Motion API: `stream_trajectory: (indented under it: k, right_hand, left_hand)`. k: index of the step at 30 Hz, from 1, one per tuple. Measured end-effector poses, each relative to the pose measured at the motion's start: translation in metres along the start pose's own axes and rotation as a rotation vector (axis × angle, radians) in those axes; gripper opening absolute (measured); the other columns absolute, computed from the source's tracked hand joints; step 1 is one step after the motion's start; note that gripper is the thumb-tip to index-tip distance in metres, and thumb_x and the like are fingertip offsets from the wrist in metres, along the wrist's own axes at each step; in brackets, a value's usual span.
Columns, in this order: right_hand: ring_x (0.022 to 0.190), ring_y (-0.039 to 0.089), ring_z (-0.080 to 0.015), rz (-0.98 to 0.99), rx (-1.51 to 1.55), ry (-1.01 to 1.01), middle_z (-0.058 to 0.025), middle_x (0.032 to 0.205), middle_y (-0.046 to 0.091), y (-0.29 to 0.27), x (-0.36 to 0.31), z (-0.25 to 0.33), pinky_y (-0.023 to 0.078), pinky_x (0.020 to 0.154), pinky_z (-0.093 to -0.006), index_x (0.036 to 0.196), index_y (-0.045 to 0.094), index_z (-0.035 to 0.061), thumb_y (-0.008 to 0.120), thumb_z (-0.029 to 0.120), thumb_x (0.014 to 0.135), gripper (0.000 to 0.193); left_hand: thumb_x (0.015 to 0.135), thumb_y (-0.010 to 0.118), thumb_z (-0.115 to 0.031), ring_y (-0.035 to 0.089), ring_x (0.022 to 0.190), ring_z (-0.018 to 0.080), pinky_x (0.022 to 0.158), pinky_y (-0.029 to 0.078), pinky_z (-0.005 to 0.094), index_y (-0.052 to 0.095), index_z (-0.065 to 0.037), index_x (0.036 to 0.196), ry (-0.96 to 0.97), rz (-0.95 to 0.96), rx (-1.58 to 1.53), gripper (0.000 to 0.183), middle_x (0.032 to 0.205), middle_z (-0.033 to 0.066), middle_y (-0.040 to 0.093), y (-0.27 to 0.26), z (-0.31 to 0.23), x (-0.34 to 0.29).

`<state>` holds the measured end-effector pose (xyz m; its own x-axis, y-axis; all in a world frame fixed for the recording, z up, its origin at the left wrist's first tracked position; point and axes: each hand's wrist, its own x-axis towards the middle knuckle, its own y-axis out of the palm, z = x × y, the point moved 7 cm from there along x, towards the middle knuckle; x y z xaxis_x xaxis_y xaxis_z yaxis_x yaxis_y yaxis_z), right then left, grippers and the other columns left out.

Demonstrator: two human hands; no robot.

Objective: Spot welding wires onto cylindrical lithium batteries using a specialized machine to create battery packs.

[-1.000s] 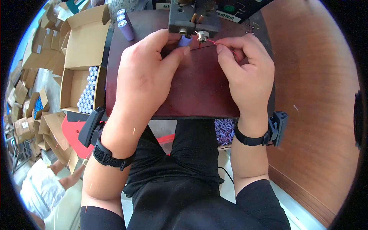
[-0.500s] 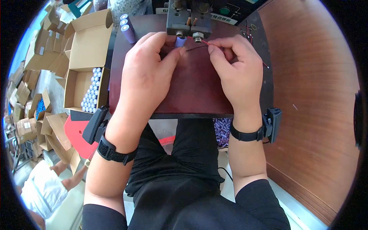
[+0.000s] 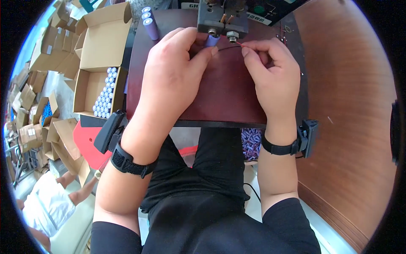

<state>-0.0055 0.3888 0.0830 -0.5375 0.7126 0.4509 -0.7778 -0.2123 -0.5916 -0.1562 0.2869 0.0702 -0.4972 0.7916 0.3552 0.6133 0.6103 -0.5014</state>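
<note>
My left hand (image 3: 179,57) is closed around a purple cylindrical battery cell (image 3: 212,41), its end up against the grey metal head (image 3: 223,19) of a bench machine. Two pins and a hex-nut tip point down from that head. To the right, my right hand (image 3: 272,61) pinches a thin red wire (image 3: 238,43). A black wire (image 3: 229,48) runs between the two hands, a little below the red one. The join of wires and cell is hidden behind my left fingers and the machine head. Several purple cells (image 3: 150,28) stand in a row beyond my left hand.
An opened cardboard box (image 3: 81,95) with several upright cells sits left of the dark red tabletop (image 3: 230,99). Loose purple cells (image 3: 251,142) lie below the table edge. A wooden panel (image 3: 347,114) borders the right. A person in white (image 3: 48,203) is at the lower left.
The whole view has shifted, so table, machine and hands appear further right and slightly higher. Both hands keep the same holds on the cell and the wire.
</note>
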Motion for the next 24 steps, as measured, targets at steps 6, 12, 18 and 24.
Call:
stream_trajectory:
  k: [6,12,18,24]
  right_hand:
    - [0.068,0.055,-0.0177,0.001,0.072,0.074,-0.0069,0.076,0.06,-0.005,-0.001,0.0,0.045,0.065,-0.0309,0.086,0.071,0.0005,0.073,0.007,0.082,0.008]
    - [0.071,0.051,-0.0124,0.135,0.22,0.117,-0.0033,0.078,0.057,-0.063,-0.042,0.014,0.04,0.066,-0.0267,0.087,0.068,0.0005,0.071,0.002,0.082,0.006]
    - [0.076,0.045,-0.0085,0.153,0.013,0.354,0.0005,0.082,0.049,-0.156,-0.12,0.006,0.035,0.068,-0.0233,0.086,0.063,0.0016,0.066,0.0,0.086,0.003]
    - [0.073,0.05,-0.0085,0.193,-0.229,0.669,0.0002,0.077,0.054,-0.18,-0.208,-0.067,0.042,0.065,-0.0254,0.086,0.064,-0.0004,0.065,0.003,0.087,0.004]
  left_hand:
    - [0.084,0.08,-0.016,0.068,0.083,0.0288,0.075,0.051,0.036,0.07,0.001,0.101,0.015,0.069,-0.043,0.027,0.091,0.0167,0.068,0.0,-0.002,-0.002]
    - [0.083,0.082,-0.016,0.066,0.079,0.0216,0.071,0.051,0.033,0.071,-0.001,0.094,0.229,0.006,-0.088,0.021,0.088,0.0085,0.068,-0.038,-0.016,-0.025]
    - [0.08,0.087,-0.028,0.065,0.104,0.0264,0.089,0.051,0.0369,0.062,-0.001,0.128,0.052,-0.387,0.127,0.061,0.103,0.0149,0.071,-0.081,0.058,0.012]
    - [0.096,0.063,-0.047,0.062,0.12,0.0392,0.112,0.036,0.0461,0.061,-0.006,0.137,-0.17,-0.042,0.203,0.059,0.121,0.0236,0.07,-0.038,0.092,0.039]
